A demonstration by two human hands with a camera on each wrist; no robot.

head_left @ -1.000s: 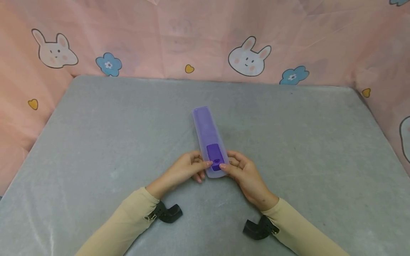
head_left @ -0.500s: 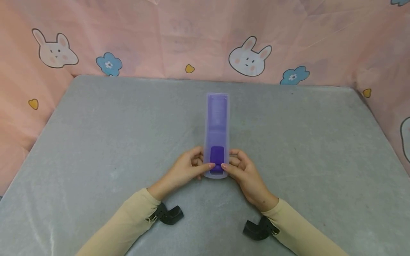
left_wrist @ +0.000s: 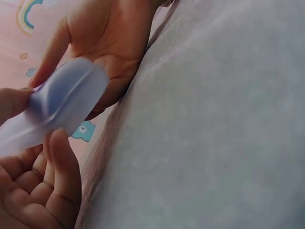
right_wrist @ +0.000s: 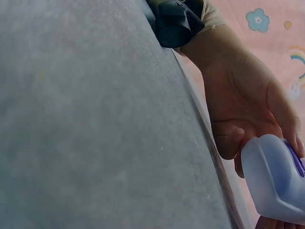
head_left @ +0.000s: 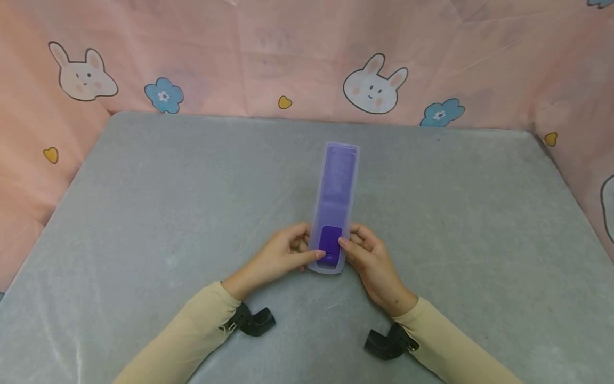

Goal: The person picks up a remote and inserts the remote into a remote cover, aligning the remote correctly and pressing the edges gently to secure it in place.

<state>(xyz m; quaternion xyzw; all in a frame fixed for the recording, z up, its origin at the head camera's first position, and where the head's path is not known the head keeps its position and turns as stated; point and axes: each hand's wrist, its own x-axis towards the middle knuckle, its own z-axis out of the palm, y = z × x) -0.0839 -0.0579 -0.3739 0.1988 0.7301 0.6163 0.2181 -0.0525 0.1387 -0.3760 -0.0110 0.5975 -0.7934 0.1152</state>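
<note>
Purple remote (head_left: 336,202) pinched at its near end by both hands.

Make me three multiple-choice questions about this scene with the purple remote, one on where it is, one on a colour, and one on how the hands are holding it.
1. Where are the hands on the remote?
A. at its near end
B. at its far end
C. at its middle

2. What colour is the tabletop?
A. green
B. grey
C. white

3. How is the remote held?
A. left hand only
B. no hand touches it
C. both hands pinch it

Answers:
1. A, the left hand and right hand meet at the end nearest the person.
2. B, the surface is grey below the pink curtain.
3. C, fingers press it from both sides.
</note>
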